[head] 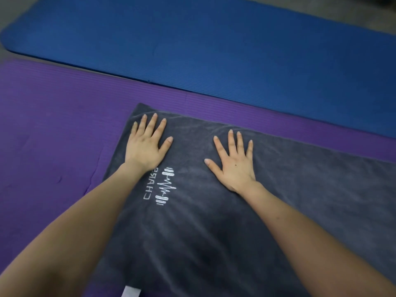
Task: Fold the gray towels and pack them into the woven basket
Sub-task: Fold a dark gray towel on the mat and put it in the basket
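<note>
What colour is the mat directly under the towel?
Purple mat, ribbed; seen in the head view.

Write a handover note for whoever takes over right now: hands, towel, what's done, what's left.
Left hand open, palm flat on the gray towel near its far left corner.
Right hand open, palm flat on it further right.
The towel lies spread on the purple mat, white logo up.
Woven basket not in view.
Done: towel laid flat. Left: fold it, pack it.
</note>
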`<act>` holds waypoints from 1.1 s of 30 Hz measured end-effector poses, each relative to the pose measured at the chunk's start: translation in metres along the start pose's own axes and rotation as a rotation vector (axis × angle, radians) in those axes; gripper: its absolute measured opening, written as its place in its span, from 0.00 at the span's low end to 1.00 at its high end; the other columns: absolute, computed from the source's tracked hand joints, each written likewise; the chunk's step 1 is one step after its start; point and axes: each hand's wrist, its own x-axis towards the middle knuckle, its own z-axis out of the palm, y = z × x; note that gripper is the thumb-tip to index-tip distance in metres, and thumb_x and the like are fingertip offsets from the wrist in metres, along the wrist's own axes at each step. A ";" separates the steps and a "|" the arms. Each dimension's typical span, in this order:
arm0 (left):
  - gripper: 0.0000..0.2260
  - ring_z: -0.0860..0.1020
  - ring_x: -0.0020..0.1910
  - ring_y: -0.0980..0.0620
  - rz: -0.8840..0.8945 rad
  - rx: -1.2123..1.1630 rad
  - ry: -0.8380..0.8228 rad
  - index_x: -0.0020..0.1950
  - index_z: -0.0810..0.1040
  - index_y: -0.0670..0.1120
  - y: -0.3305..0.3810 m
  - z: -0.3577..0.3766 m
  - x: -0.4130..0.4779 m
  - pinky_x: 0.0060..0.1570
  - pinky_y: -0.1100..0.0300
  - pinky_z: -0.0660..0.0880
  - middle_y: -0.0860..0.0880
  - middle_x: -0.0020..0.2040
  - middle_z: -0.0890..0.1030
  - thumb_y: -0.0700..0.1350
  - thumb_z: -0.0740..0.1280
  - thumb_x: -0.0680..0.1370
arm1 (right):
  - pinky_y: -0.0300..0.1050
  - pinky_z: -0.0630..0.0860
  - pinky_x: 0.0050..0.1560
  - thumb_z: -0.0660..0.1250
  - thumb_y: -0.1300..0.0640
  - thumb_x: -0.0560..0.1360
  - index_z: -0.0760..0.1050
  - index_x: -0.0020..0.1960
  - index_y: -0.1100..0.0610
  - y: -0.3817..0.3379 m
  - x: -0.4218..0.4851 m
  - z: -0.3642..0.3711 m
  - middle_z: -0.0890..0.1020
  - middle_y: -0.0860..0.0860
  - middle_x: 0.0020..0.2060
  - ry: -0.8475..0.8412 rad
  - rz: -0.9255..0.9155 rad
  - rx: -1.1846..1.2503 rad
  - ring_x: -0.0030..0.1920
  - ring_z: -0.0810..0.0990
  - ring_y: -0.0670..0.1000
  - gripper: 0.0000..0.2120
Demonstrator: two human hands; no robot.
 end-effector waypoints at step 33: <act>0.13 0.76 0.34 0.53 0.967 0.059 -0.222 0.41 0.78 0.51 0.238 0.007 -0.253 0.29 0.63 0.72 0.53 0.36 0.75 0.50 0.78 0.61 | 0.44 0.74 0.33 0.80 0.49 0.59 0.80 0.44 0.52 0.217 -0.376 0.058 0.77 0.49 0.35 0.154 -0.036 -0.054 0.34 0.77 0.52 0.18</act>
